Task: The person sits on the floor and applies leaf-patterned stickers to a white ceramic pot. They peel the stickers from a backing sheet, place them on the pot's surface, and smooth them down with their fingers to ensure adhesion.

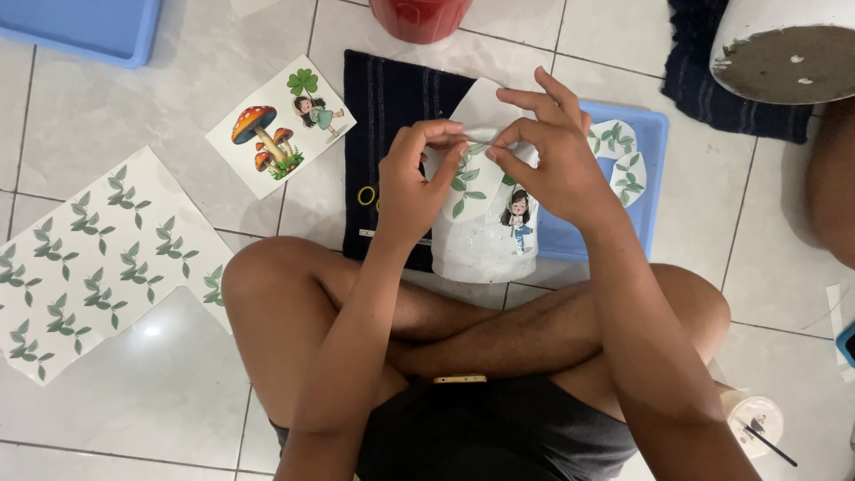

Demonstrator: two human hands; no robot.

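A home floor turned craft corner: pale glossy floor tiles (160, 374), a person sitting cross-legged, a dark cloth mat (392, 98) spread ahead, sheets of leaf paper (89, 258) at left, blue tray (646, 178) at right.

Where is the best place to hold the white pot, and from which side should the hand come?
Probably its bare lower wall. The white pot leans tilted on the legs, and both the left hand and right hand pinch a leaf cutout near its top. Come from the left side, away from the girl picture.
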